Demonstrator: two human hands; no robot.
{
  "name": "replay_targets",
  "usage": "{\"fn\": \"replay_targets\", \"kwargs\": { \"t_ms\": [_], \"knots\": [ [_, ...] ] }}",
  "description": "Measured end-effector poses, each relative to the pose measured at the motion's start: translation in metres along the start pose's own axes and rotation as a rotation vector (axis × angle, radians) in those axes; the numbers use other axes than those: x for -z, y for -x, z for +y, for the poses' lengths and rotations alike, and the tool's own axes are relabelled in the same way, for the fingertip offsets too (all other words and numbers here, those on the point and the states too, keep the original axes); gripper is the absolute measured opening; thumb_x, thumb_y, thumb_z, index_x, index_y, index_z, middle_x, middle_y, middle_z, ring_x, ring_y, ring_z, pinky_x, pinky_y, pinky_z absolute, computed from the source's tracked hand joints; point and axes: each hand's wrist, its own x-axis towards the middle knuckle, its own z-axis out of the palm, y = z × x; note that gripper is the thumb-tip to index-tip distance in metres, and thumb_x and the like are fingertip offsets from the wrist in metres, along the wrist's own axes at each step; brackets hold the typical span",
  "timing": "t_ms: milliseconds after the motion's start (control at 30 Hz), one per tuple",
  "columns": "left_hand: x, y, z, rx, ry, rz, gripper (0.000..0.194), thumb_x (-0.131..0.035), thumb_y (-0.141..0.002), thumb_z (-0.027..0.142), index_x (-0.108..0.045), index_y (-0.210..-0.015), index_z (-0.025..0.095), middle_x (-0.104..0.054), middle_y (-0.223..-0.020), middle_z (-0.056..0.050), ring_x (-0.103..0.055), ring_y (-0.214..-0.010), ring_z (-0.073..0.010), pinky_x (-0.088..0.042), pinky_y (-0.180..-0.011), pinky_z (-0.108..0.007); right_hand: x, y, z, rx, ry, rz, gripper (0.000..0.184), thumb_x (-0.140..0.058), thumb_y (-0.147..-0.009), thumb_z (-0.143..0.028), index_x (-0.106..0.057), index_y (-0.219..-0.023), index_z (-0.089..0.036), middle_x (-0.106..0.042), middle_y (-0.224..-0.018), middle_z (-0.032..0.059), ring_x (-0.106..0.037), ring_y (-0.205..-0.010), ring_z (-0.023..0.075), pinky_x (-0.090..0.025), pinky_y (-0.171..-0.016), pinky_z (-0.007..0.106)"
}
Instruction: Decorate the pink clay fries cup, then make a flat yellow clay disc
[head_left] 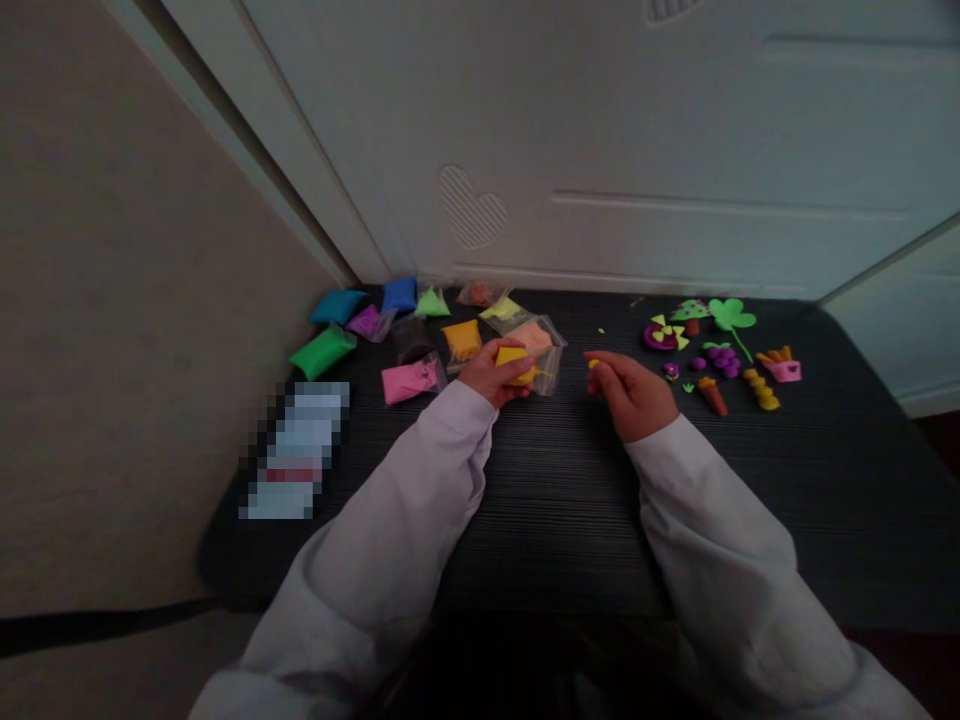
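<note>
My left hand (491, 375) is closed around a clear bag of yellow modelling clay (512, 365), and a thin strand of the clay sticks out to the right. Off to the right, my right hand (634, 393) pinches a small piece of yellow clay (594, 365) between thumb and fingers, apart from the bag. Just behind the left hand lies a bag of peach clay (536, 338). Left of that hand are a bag of orange clay (462, 341) and a bag of pink clay (409, 381).
More clay bags, such as the green one (322, 352) and the blue one (400, 294), lie back left. A blurred-out flat device (300, 450) lies at left. Small clay models, including a green clover (732, 315) and a pink basket (784, 371), sit right on the dark table (570, 500). A white panel (600, 130) stands behind.
</note>
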Motion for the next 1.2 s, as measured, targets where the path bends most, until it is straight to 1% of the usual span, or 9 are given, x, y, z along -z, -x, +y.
{"fn": "replay_targets", "kwargs": {
  "t_ms": [100,267,367,500,633,800,933,1067,1200],
  "knots": [
    [0.0,0.0,0.0,0.0,0.007,0.008,0.041,-0.071,-0.053,0.021,-0.044,-0.083,0.017,-0.057,-0.064,0.001,-0.055,-0.044,-0.0105,-0.042,-0.038,-0.02,0.004,0.0,-0.008,-0.017,0.08,0.006,0.031,-0.031,-0.084,-0.034,-0.056,-0.071,-0.019,-0.05,-0.055,-0.0024,-0.048,-0.05,0.0097,-0.04,-0.061,0.026],
    [-0.001,0.0,0.001,0.005,0.003,-0.001,0.041,-0.071,-0.053,0.022,-0.043,-0.082,0.017,-0.057,-0.063,0.002,-0.055,-0.044,-0.0107,-0.042,-0.038,-0.02,0.005,0.001,-0.013,-0.073,0.088,0.105,0.036,-0.053,-0.07,-0.043,-0.036,-0.049,-0.019,-0.036,-0.045,-0.0067,-0.036,-0.043,0.007,-0.037,-0.053,0.023],
    [0.0,0.0,0.001,0.003,0.002,0.005,0.042,-0.072,-0.052,0.022,-0.043,-0.082,0.017,-0.056,-0.062,0.002,-0.055,-0.044,-0.0107,-0.041,-0.038,-0.02,0.002,0.001,-0.008,-0.043,0.044,0.148,0.031,-0.058,-0.066,-0.037,-0.035,-0.054,-0.02,-0.04,-0.052,-0.0059,-0.041,-0.049,0.0081,-0.039,-0.056,0.024],
    [0.0,0.0,0.001,0.015,-0.006,0.002,0.042,-0.071,-0.052,0.023,-0.043,-0.083,0.017,-0.057,-0.062,0.002,-0.055,-0.044,-0.0107,-0.041,-0.038,-0.02,-0.002,0.001,0.0,-0.002,-0.062,0.081,0.014,-0.056,-0.069,-0.029,-0.049,-0.076,-0.02,-0.054,-0.071,-0.0003,-0.052,-0.061,0.0116,-0.043,-0.059,0.025],
    [-0.001,0.0,0.001,0.004,-0.006,0.006,0.041,-0.071,-0.053,0.022,-0.044,-0.083,0.017,-0.056,-0.061,0.002,-0.055,-0.044,-0.0103,-0.042,-0.039,-0.02,-0.001,0.0,-0.001,0.011,-0.04,0.038,0.024,-0.039,-0.081,-0.028,-0.054,-0.097,-0.019,-0.059,-0.078,0.0026,-0.056,-0.065,0.0121,-0.043,-0.064,0.026],
    [-0.001,0.0,0.001,0.004,0.002,0.002,0.041,-0.072,-0.052,0.022,-0.043,-0.081,0.017,-0.056,-0.062,0.002,-0.055,-0.044,-0.0105,-0.041,-0.038,-0.02,0.002,-0.001,-0.002,-0.047,0.067,0.041,0.025,-0.037,-0.082,-0.033,-0.057,-0.085,-0.019,-0.059,-0.07,0.0014,-0.053,-0.06,0.012,-0.041,-0.06,0.025],
    [-0.001,0.001,0.001,0.003,0.0,-0.008,0.042,-0.072,-0.053,0.023,-0.042,-0.083,0.017,-0.056,-0.061,0.002,-0.055,-0.043,-0.0105,-0.041,-0.039,-0.02,-0.003,0.001,0.001,-0.061,0.111,-0.158,0.017,-0.053,-0.071,-0.036,-0.054,-0.071,-0.019,-0.052,-0.059,-0.0024,-0.048,-0.053,0.0102,-0.039,-0.054,0.024],
    [-0.003,0.003,0.003,0.001,0.017,-0.004,0.044,-0.072,-0.052,0.023,-0.043,-0.084,0.017,-0.056,-0.062,0.002,-0.056,-0.047,-0.011,-0.043,-0.041,-0.021,-0.006,0.003,0.004,0.076,0.185,-0.342,0.012,-0.054,-0.068,-0.024,-0.057,-0.079,-0.02,-0.054,-0.079,0.0018,-0.052,-0.07,0.0131,-0.041,-0.063,0.026],
    [-0.003,0.004,0.005,0.02,0.015,-0.014,0.045,-0.072,-0.05,0.022,-0.044,-0.084,0.017,-0.056,-0.067,0.002,-0.057,-0.053,-0.0109,-0.045,-0.046,-0.023,-0.003,0.003,0.001,0.133,0.137,-0.327,0.02,-0.053,-0.069,-0.023,-0.058,-0.088,-0.021,-0.054,-0.089,0.0042,-0.052,-0.083,0.0162,-0.042,-0.073,0.031]
  ]
}}
